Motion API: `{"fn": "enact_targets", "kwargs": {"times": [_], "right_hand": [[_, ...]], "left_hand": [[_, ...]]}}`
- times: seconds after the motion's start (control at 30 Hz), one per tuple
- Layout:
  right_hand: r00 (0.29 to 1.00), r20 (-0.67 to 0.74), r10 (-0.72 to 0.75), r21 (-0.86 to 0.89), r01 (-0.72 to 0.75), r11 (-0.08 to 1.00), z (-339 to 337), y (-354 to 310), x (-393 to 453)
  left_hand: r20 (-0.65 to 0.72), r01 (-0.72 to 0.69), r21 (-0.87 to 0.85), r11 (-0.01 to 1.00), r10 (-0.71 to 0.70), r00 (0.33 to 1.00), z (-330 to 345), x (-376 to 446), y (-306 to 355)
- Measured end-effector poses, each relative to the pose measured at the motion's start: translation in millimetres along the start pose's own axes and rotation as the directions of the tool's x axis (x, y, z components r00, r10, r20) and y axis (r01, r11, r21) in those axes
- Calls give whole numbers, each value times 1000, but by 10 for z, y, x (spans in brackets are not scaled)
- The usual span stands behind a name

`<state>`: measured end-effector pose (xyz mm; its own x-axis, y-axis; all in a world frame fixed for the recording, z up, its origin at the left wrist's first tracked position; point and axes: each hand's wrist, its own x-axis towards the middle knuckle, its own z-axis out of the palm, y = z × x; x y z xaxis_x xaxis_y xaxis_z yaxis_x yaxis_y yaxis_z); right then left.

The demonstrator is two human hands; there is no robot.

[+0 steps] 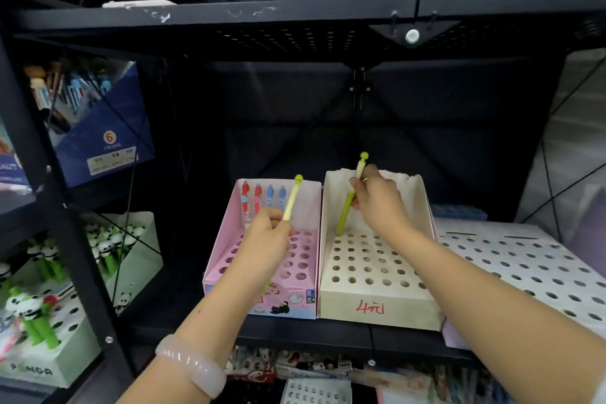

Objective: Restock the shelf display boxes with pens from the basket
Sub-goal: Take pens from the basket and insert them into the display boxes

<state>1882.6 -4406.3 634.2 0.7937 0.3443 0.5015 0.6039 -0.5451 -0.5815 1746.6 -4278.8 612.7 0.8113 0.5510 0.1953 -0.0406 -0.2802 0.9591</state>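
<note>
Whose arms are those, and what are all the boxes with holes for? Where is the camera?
There is no machine here. The camera sits on a person's head and looks down, so you see their own two arms reaching into a black metal shelf. The left hand holds a pale yellow pen with a green ball top over the pink cardboard display box, which already has red and blue pens standing at its back. The right hand pinches a bright green pen and pokes its tip into a hole of the cream cardboard display box. The holes keep pens standing up.
</note>
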Motion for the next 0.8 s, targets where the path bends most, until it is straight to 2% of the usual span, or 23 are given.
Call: {"fn": "enact_targets", "kwargs": {"times": [0.23, 0.3, 0.37, 0.4, 0.47, 0.53, 0.57, 0.6, 0.67, 0.73, 0.8], "right_hand": [[965, 263, -10, -192, 62, 979, 205, 39, -5], [956, 290, 35, -200, 25, 980, 193, 24, -13], [971, 233, 55, -225, -1, 974, 120, -8, -9], [987, 159, 33, -198, -1, 980, 68, -40, -17], [997, 65, -31, 60, 28, 998, -41, -168, -55], [982, 168, -92, 354, 27, 935, -100, -338, -159], [964, 236, -120, 427, 8, 904, -92, -394, -212], [952, 273, -139, 467, -5, 884, -79, -426, -251], [964, 234, -123, 490, -8, 872, -100, -431, -257], [993, 111, -40, 491, -20, 871, -194, -385, -175], [999, -22, 26, 442, -13, 897, -310, -297, -77]], "left_hand": [[-4, -115, -33, 993, 115, 993, -44, 14, -17], [2, -121, -34, 992, 121, 993, -46, 14, -20], [2, -110, -60, 992, 111, 994, -39, 27, -15], [-3, -107, -80, 991, 107, 994, -29, 33, -4], [-5, -116, -111, 987, 116, 993, 21, 36, 36], [26, -125, -133, 983, 129, 991, 114, 4, 91], [43, -127, -146, 981, 135, 990, 168, -14, 112], [56, -127, -164, 978, 138, 989, 219, -31, 139], [62, -147, -133, 980, 156, 986, 272, -46, 172], [84, -204, 18, 979, 202, 976, 256, -32, 156], [147, -302, 228, 925, 274, 950, 203, -31, 95]]}}
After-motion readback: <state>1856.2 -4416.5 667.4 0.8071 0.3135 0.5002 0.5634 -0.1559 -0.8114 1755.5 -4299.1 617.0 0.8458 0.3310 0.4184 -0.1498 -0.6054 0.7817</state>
